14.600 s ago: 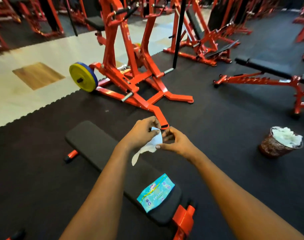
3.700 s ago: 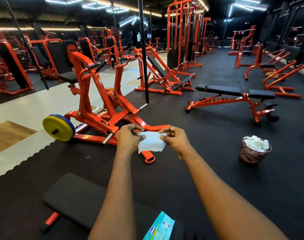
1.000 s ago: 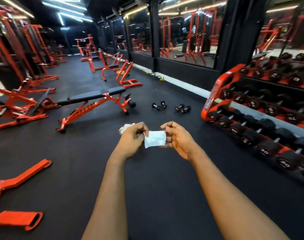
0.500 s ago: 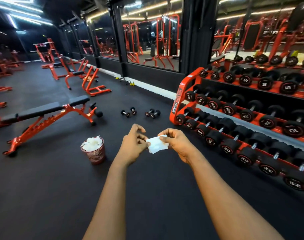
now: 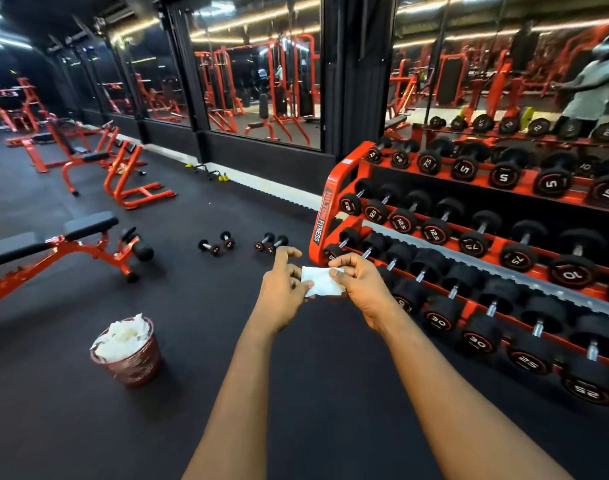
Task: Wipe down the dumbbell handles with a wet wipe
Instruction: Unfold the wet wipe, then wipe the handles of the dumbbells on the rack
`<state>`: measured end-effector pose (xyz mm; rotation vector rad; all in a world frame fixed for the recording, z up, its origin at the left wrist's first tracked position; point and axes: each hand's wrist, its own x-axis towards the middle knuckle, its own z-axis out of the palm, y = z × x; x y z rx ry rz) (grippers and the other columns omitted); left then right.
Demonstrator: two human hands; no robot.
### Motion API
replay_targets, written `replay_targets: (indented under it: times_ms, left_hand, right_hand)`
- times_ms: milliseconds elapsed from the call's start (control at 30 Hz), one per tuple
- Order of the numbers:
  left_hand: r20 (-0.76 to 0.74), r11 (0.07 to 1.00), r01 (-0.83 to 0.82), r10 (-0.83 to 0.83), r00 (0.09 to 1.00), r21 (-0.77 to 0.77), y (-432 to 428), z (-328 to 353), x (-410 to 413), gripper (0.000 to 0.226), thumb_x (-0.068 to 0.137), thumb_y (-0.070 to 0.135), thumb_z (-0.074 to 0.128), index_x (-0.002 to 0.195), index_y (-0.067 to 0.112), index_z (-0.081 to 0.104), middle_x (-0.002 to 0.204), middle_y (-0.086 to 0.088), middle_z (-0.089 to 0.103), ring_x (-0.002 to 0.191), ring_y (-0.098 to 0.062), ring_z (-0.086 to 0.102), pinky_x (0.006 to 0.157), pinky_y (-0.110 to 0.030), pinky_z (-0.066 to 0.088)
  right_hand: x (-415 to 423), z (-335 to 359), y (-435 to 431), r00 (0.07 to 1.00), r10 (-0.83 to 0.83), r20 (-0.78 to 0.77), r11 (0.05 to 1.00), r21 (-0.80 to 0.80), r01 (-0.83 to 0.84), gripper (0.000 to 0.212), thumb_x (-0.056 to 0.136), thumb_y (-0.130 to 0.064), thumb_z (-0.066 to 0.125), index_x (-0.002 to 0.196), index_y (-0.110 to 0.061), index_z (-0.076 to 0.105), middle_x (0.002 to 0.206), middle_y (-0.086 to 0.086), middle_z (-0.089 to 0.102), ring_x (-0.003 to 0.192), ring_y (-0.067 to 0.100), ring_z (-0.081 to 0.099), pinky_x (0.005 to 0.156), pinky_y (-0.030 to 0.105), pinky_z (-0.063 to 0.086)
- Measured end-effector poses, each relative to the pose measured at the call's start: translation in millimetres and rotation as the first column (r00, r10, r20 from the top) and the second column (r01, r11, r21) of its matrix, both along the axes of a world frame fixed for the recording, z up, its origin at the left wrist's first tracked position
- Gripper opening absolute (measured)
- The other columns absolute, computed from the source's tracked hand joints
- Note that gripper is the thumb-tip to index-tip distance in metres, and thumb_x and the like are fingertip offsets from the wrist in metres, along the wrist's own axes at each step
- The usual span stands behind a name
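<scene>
While black rubber floor (image 5: 199,341) spreads beneath mirrored gym walls, the left hand (image 5: 282,289) and right hand (image 5: 361,285) together pinch one white wet wipe (image 5: 322,281) at centre. Four loose dumbbells (image 5: 210,246) lie at 11 o'clock, one three-tier dumbbell rack (image 5: 325,209) stands at 2, one full bin (image 5: 133,362) at 8, one weight bench (image 5: 53,237) at 10.

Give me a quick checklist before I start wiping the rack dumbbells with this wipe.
1. Wet wipe held: ok, left hand and right hand pinch its edges.
2. Wipe flat: ok.
3. Dumbbell rack close: ok, just beyond the hands, to the right.
4. Handles exposed: ok, bare metal shows between heads.
5. Wipe on a handle: not ok, no contact yet.
6. Bin has room: not ok, heaped above its rim.
</scene>
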<state>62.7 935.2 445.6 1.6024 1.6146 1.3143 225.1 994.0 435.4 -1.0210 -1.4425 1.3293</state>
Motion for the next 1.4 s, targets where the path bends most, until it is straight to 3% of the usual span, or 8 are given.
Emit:
replay_targets:
  times_ms: [100, 167, 300, 533, 667, 767, 1167, 1400]
  left_hand:
    - [-0.034, 0.998, 0.057, -0.057, 0.998, -0.011, 74, 7, -26, 0.046, 0.092, -0.007, 0.059, 0.126, 0.018, 0.041, 0.086, -0.016, 0.064, 0.064, -0.017, 0.061, 0.066, -0.023, 0.058]
    - [-0.103, 0.994, 0.104, -0.106, 0.989, -0.025, 118, 15, -42, 0.045, 0.092, -0.005, 0.058, 0.127, 0.019, 0.042, 0.085, -0.008, 0.061, 0.061, -0.009, 0.052, 0.063, -0.028, 0.051]
    - [-0.167, 0.980, 0.192, -0.199, 0.966, -0.056, 217, 24, -66, 0.045, 0.090, -0.005, 0.053, 0.120, 0.027, 0.044, 0.100, -0.006, 0.061, 0.069, -0.030, 0.058, 0.077, -0.045, 0.053]
    - [-0.123, 0.989, 0.147, -0.146, 0.982, -0.003, 382, 4, -78, 0.039, 0.091, -0.010, 0.050, 0.112, 0.023, 0.052, 0.100, -0.006, 0.065, 0.087, -0.026, 0.066, 0.080, -0.025, 0.055]
    - [-0.137, 0.991, 0.131, -0.127, 0.982, 0.022, 486, -5, -83, 0.026, 0.095, -0.002, 0.057, 0.113, 0.016, 0.057, 0.100, -0.006, 0.067, 0.090, -0.021, 0.065, 0.074, -0.008, 0.047]
    - [-0.134, 0.992, 0.125, -0.123, 0.983, 0.002, 571, 0, -82, 0.022, 0.096, 0.001, 0.058, 0.112, 0.016, 0.058, 0.098, -0.003, 0.067, 0.090, -0.018, 0.065, 0.073, -0.007, 0.046]
    - [-0.077, 0.985, 0.173, -0.174, 0.982, -0.020, 867, -13, -91, 0.022, 0.093, 0.003, 0.064, 0.110, 0.017, 0.062, 0.095, 0.000, 0.068, 0.084, -0.005, 0.063, 0.080, -0.014, 0.050]
    - [-0.108, 0.966, 0.254, -0.258, 0.960, -0.054, 1049, -18, -105, 0.023, 0.094, 0.001, 0.059, 0.110, 0.018, 0.059, 0.092, -0.002, 0.066, 0.072, -0.002, 0.059, 0.066, -0.008, 0.044]
  right_hand:
    - [-24, 4, 69, 1.000, 0.019, -0.025, 0.998, -0.064, -0.020, 0.018, 0.095, -0.010, 0.062, 0.112, -0.005, 0.063, 0.096, 0.011, 0.072, 0.083, 0.019, 0.071, 0.067, 0.031, 0.059]
    - [-35, 6, 108, 0.998, 0.051, 0.020, 0.996, -0.079, -0.049, 0.024, 0.093, -0.017, 0.065, 0.112, -0.002, 0.065, 0.100, 0.013, 0.073, 0.087, 0.018, 0.069, 0.071, 0.031, 0.056]
    - [-52, 9, 195, 0.999, -0.042, 0.029, 0.996, -0.082, 0.044, 0.022, 0.091, -0.014, 0.068, 0.102, 0.004, 0.064, 0.098, 0.018, 0.072, 0.088, 0.023, 0.069, 0.076, 0.036, 0.057]
    - [-55, -1, 351, 0.965, -0.263, -0.020, 0.961, -0.091, 0.260, 0.006, 0.089, -0.001, 0.064, 0.093, -0.004, 0.062, 0.093, 0.014, 0.068, 0.065, 0.019, 0.069, 0.045, 0.024, 0.052]
    - [-47, -12, 457, 0.952, -0.307, 0.002, 0.949, -0.082, 0.306, 0.013, 0.089, 0.000, 0.064, 0.102, -0.002, 0.067, 0.096, 0.011, 0.069, 0.077, 0.018, 0.069, 0.058, 0.029, 0.058]
    - [-42, -10, 544, 0.950, -0.314, 0.008, 0.944, -0.107, 0.313, 0.012, 0.090, 0.001, 0.062, 0.099, -0.003, 0.068, 0.090, 0.011, 0.069, 0.069, 0.014, 0.067, 0.056, 0.026, 0.056]
    - [-41, -16, 830, 0.932, -0.355, 0.076, 0.932, -0.054, 0.359, 0.029, 0.091, 0.003, 0.059, 0.090, -0.022, 0.074, 0.100, 0.007, 0.070, 0.091, 0.027, 0.070, 0.075, 0.043, 0.061]
    - [-50, -19, 990, 0.896, -0.439, 0.070, 0.896, -0.043, 0.442, 0.029, 0.092, 0.005, 0.057, 0.093, -0.018, 0.074, 0.106, 0.009, 0.070, 0.091, 0.023, 0.069, 0.068, 0.034, 0.061]
